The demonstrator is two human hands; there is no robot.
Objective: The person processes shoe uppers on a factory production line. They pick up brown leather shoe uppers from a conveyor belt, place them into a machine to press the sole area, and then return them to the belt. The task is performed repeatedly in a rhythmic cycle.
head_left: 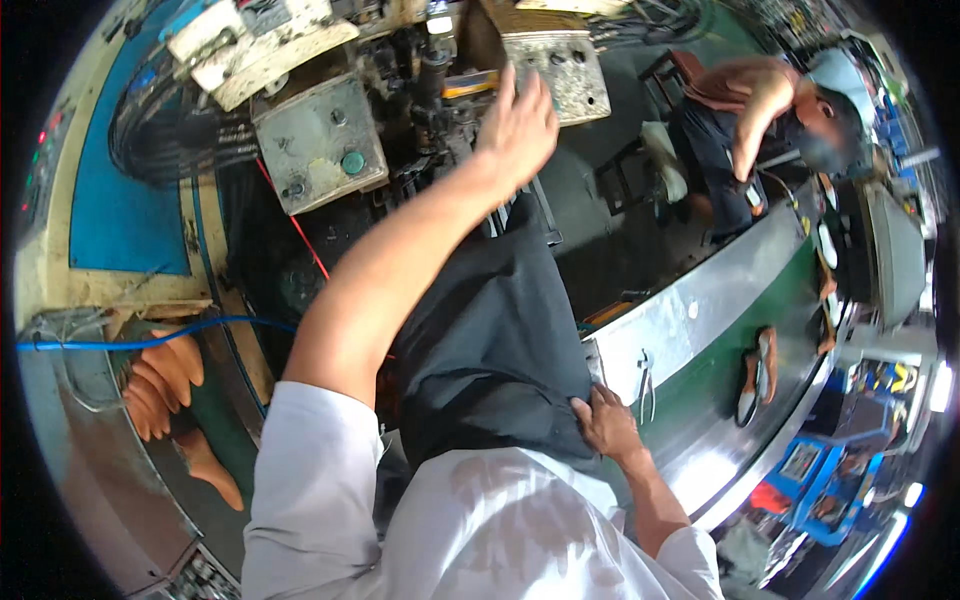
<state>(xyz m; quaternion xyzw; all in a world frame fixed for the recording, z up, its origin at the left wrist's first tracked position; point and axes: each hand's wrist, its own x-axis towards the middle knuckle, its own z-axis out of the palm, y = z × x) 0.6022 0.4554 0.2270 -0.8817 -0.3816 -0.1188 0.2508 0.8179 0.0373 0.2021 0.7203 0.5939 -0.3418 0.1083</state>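
My left hand (517,125) is stretched forward in front of the machine, its fingers extended and holding nothing visible. It overlaps the near-left side of a worn pale control box with black knobs (570,80); whether it touches the box I cannot tell. Another control box with a green button (322,145) stands left of it. Low at my right side, my right hand (608,425) rests by the end of a metal ledge (690,310), fingers apart and nothing seen in them. Just beyond it, pliers (646,385) lie on the ledge.
Shoes (760,375) lie on the green conveyor belt (710,400) to the right. Orange-brown shoe forms (165,380) are on the left rack. A blue hose (150,338) crosses on the left. A seated co-worker (750,120) bends over at the far right. Blue crates (830,480) stand beyond the belt.
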